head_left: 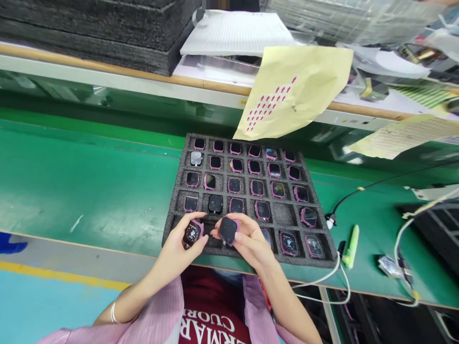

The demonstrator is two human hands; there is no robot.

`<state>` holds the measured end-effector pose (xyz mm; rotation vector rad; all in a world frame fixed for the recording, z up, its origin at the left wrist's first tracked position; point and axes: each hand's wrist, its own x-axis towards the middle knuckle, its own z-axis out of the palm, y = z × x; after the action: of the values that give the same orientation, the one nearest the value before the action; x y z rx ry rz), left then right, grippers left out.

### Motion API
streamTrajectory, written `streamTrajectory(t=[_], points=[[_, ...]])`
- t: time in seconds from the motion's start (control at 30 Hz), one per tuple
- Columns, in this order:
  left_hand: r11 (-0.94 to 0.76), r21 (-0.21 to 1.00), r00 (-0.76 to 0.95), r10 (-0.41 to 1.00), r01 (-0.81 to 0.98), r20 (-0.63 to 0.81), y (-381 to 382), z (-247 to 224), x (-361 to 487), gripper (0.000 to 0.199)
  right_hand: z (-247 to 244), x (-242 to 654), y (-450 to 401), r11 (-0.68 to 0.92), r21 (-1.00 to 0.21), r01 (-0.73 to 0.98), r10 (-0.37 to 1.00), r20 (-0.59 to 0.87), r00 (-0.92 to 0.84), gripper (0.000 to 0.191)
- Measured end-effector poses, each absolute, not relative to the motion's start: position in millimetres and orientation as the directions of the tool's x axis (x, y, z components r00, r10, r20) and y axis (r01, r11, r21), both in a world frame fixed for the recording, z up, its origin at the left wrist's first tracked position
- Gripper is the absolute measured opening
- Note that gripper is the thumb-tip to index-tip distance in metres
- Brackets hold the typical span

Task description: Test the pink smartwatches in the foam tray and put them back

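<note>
My left hand (pixel 179 247) is closed around a smartwatch case (pixel 192 232) with a pink-purple frame; its screen is lit with a dial. In my right hand (pixel 254 240), thumb and fingers grip a second smartwatch case (pixel 228 230), whose dark face is turned up. Both hands are over the near-left edge of a dark grey foam tray (pixel 332 248). Rows of similar watch cases sit in its square compartments, among them a lit one (pixel 289 243) at the near right. One all-black piece (pixel 215 204) lies just beyond my hands.
The tray rests on a green bench (pixel 89 181). To its right are a white cable (pixel 347 282), a light-green pen-like tool (pixel 353 246) and a black cable (pixel 346 196). A yellow sheet (pixel 304 91) with red arrows hangs from the shelf (pixel 215 86). Black foam blocks (pixel 89 33) stand above.
</note>
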<state>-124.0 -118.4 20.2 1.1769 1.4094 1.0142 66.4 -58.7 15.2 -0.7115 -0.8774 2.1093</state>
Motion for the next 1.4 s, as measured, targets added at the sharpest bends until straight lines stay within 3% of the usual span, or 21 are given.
streamTrajectory(t=[0.3,0.5,1.0,1.4], points=[[0.172,0.975,-0.022,0.985,0.14,-0.17,-121.4,27.3,-117.6,0.042,15.3,67.3,-64.0,-0.56,-0.709,-0.429,0.778,-0.273,-0.566,0.042],[0.132,0.978,-0.008,0.991,0.161,-0.132,-118.4,27.3,-116.3,0.034,12.7,67.2,-65.0,-0.523,-0.719,-0.458,0.79,-0.207,-0.577,0.035],[0.103,0.984,0.02,0.994,0.142,-0.107,-118.3,26.7,-115.5,0.036,17.1,69.1,-66.5,-0.484,-0.756,-0.441,0.784,-0.149,-0.603,0.036],[0.073,0.984,0.012,0.997,0.164,-0.076,-120.8,28.2,-115.3,0.034,23.3,68.7,-70.1,-0.473,-0.77,-0.428,0.798,-0.169,-0.578,0.035]])
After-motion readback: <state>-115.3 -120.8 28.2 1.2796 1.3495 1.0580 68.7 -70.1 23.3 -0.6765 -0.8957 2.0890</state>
